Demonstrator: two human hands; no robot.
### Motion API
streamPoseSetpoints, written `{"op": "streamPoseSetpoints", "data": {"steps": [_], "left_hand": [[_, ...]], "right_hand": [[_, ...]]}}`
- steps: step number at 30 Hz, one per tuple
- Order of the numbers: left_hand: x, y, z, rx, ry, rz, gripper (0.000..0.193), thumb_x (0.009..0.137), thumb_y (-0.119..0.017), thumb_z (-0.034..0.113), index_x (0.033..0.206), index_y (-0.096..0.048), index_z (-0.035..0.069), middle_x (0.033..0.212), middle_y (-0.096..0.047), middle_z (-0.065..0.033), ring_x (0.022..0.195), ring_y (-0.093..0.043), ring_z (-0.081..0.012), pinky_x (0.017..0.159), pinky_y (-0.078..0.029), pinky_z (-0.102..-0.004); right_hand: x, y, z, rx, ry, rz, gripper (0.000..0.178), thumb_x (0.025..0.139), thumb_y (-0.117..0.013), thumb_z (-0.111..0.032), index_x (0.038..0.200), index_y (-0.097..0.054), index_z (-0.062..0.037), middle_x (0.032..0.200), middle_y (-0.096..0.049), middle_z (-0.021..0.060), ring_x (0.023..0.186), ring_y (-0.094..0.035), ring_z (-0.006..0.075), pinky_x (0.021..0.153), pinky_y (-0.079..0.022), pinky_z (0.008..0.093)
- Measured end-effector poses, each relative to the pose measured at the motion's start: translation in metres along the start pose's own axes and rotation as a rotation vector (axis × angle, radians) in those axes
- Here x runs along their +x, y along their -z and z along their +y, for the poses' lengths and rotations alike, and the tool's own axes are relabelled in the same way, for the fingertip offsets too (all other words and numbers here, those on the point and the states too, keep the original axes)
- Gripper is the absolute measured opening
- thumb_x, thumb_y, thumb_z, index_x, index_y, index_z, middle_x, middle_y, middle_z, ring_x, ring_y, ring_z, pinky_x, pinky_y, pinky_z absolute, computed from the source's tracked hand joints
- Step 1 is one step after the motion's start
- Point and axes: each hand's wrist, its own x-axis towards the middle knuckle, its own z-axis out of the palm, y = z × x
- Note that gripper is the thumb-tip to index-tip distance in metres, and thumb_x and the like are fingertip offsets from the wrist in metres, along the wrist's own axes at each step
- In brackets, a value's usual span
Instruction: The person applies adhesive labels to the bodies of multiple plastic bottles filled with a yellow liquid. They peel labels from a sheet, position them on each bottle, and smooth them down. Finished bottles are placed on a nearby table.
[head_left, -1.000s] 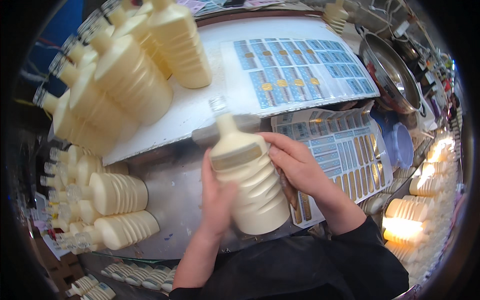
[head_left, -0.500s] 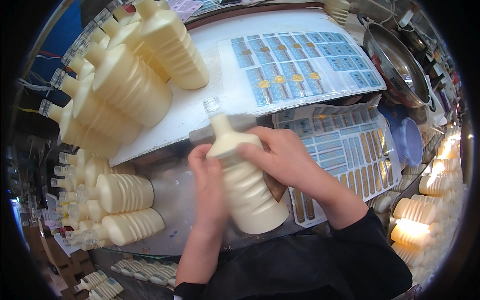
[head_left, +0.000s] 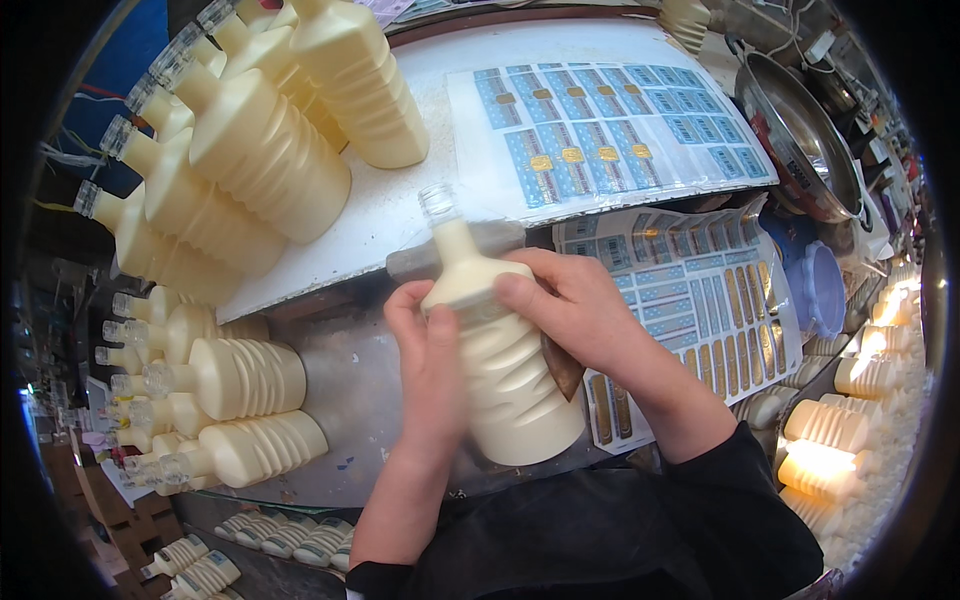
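A cream-coloured ribbed bottle [head_left: 520, 390] with a clear threaded neck lies tilted in front of me, its neck pointing away. Around its shoulder runs a thin greyish strip [head_left: 478, 307]. My left hand [head_left: 425, 325] is closed on the bottle's left side, the thumb at the strip's left end. My right hand [head_left: 570, 300] grips the right side, its thumb pressed on the strip and its fingers partly hidden behind the shoulder. Below that hand a brown pointed piece [head_left: 563, 370] shows beside the bottle; what it belongs to is hidden. A grey rounded pad [head_left: 408, 264] sits behind the shoulder.
Cream bottles [head_left: 270, 150] stand on the white board [head_left: 440, 160] at far left; others [head_left: 250, 375] lie below. Blue and gold label sheets [head_left: 590, 130] lie ahead, another sheet [head_left: 700, 330] to the right. Beyond are a metal pan [head_left: 800, 130] and a lilac basin [head_left: 820, 285].
The view has shifted slightly. Both hands keep their hold on the bottle, and the left thumb stays at the strip. Nothing has been let go.
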Motion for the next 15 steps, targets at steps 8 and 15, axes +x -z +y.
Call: {"op": "streamPoseSetpoints", "data": {"steps": [8,15], "left_hand": [[0.001,-0.004,0.004,0.256,-0.146,0.101,0.034,0.106,-0.048,0.024,0.133,-0.038,0.005,0.124,-0.054,-0.0156,0.112,-0.054,-0.0205,0.099,-0.045,-0.0358],[0.002,-0.009,0.011,0.462,-0.137,0.067,0.032,0.11,-0.041,0.025,0.132,-0.039,0.002,0.121,-0.049,-0.0102,0.109,-0.047,-0.0148,0.099,-0.04,-0.031]], "right_hand": [[0.003,0.007,-0.009,-0.047,-0.011,-0.019,0.048,0.094,-0.059,-0.047,0.105,-0.075,-0.0031,0.089,-0.073,0.0212,0.086,-0.071,0.0382,0.078,-0.054,0.0447],[0.006,0.006,-0.022,-0.356,-0.024,0.009,0.059,0.085,-0.064,-0.059,0.096,-0.077,-0.0023,0.083,-0.073,0.0211,0.081,-0.071,0.0397,0.075,-0.055,0.045]]}}
